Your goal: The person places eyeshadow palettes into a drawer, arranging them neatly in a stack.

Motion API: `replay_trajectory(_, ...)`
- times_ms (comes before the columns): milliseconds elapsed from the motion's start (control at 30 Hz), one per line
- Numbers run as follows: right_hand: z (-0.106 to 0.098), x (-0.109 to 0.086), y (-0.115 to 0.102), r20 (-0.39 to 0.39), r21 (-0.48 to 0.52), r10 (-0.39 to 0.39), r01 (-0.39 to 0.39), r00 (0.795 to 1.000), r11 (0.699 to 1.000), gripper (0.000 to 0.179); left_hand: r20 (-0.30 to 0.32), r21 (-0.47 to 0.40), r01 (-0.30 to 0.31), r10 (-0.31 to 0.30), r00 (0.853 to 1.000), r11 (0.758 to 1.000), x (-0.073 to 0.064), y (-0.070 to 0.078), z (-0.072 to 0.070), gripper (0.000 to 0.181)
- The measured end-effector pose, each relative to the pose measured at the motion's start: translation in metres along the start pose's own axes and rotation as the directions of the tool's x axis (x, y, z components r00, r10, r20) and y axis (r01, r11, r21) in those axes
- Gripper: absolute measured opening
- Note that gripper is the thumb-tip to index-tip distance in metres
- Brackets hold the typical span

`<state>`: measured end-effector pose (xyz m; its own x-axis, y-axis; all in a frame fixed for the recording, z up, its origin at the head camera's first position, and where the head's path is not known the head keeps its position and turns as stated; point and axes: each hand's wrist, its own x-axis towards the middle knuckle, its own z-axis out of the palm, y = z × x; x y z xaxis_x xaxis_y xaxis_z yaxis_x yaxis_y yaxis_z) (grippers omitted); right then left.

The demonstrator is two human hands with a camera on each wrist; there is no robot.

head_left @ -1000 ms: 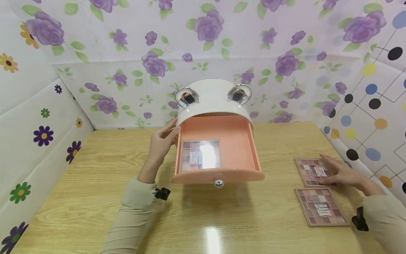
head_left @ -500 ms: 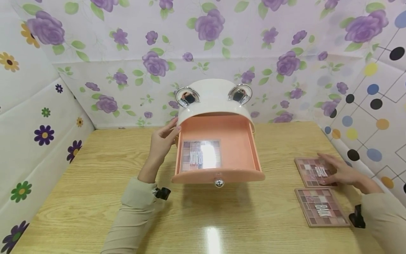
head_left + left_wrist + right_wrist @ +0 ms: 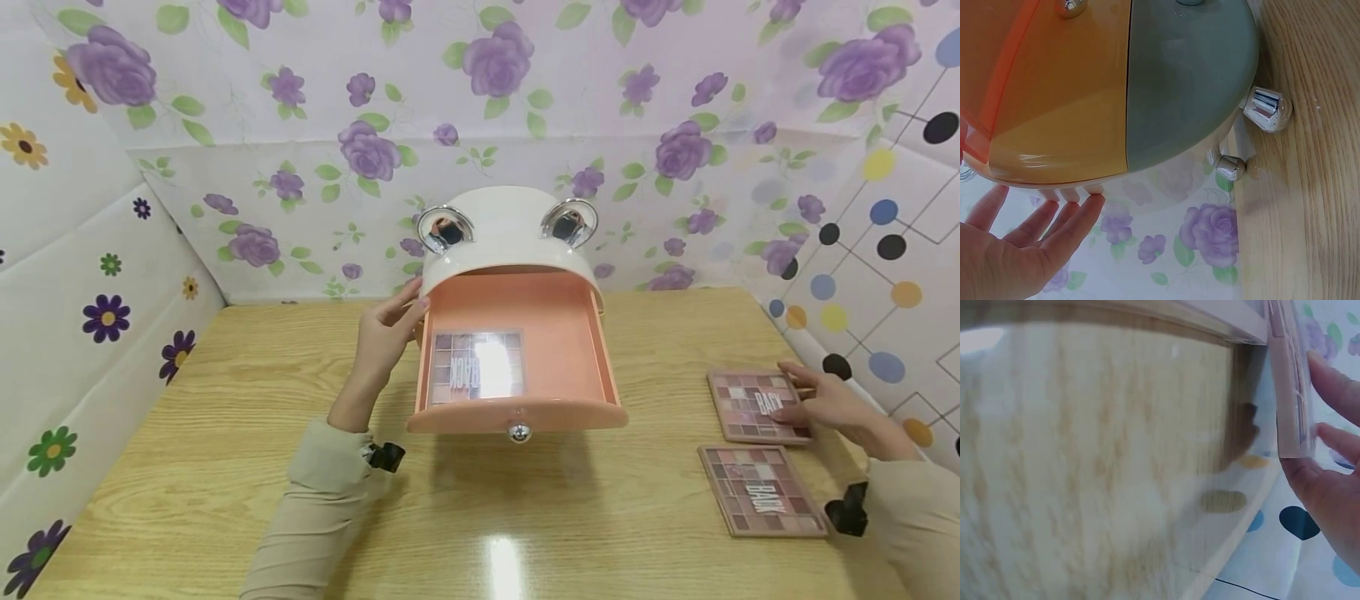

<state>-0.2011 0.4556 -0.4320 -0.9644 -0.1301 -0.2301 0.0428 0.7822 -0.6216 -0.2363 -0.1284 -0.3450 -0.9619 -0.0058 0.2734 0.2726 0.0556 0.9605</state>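
Observation:
A white storage box [image 3: 502, 217] with two chrome frog-like eyes stands mid-table, its peach drawer [image 3: 562, 342] pulled out. One eyeshadow palette [image 3: 457, 371] lies inside on the left. My left hand [image 3: 384, 333] touches the box's left side, fingers nearly straight; the left wrist view shows its fingertips against the edge beside an orange-yellow drawer [image 3: 1066, 106]. At the right, my right hand [image 3: 840, 408] pinches another palette [image 3: 750, 406] by its right edge, thumb on the front. The right wrist view shows that gripped palette [image 3: 1291, 394] edge-on; whether it is fully off the table is unclear.
Just in front of the gripped palette lies a third palette [image 3: 761, 492] on the wooden table [image 3: 225, 467]. A green drawer [image 3: 1191, 81] and chrome feet [image 3: 1266, 109] belong to the box. Patterned cloth walls [image 3: 285, 108] enclose the back and both sides.
My right hand and the palette it holds have shifted slightly right, widening the offset from the palette in front. The left hand and the drawer have kept their places.

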Motion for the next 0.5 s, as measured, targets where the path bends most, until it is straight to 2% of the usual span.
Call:
replay_trajectory(100, -0.002, -0.001, -0.002, -0.021, -0.02, 0.006, -0.007, 1.0, 1.0, 0.098, 0.001, -0.003, 0.002, -0.002, 1.0, 1.0, 0.0, 0.0, 0.0, 0.04)
replay_trajectory(200, -0.007, -0.002, -0.003, -0.041, 0.011, -0.008, 0.008, 0.999, 1.0, 0.088, 0.001, -0.001, 0.009, -0.009, 1.0, 1.0, 0.0, 0.0, 0.0, 0.04)
replay_trajectory(267, -0.011, -0.005, -0.003, -0.054, 0.09, -0.033, 0.038, 0.998, 0.995, 0.073, 0.0, -0.001, 0.014, -0.014, 1.0, 1.0, 0.0, 0.0, 0.0, 0.041)
replay_trajectory(367, -0.016, -0.008, -0.006, -0.066, 0.245, -0.04, 0.055, 0.997, 0.968, 0.046, -0.002, 0.002, 0.016, -0.016, 1.0, 1.0, 0.0, 0.0, 0.0, 0.041)
replay_trajectory(467, -0.02, -0.012, -0.015, -0.061, 0.34, -0.033, 0.052, 0.998, 0.939, 0.041, 0.0, -0.001, 0.012, -0.012, 1.0, 1.0, 0.0, 0.001, 0.0, 0.041)
replay_trajectory(500, -0.021, -0.013, -0.018, -0.058, 0.332, -0.019, 0.038, 0.998, 0.943, 0.039, 0.0, -0.003, 0.011, -0.011, 1.0, 1.0, 0.0, 0.001, 0.0, 0.041)
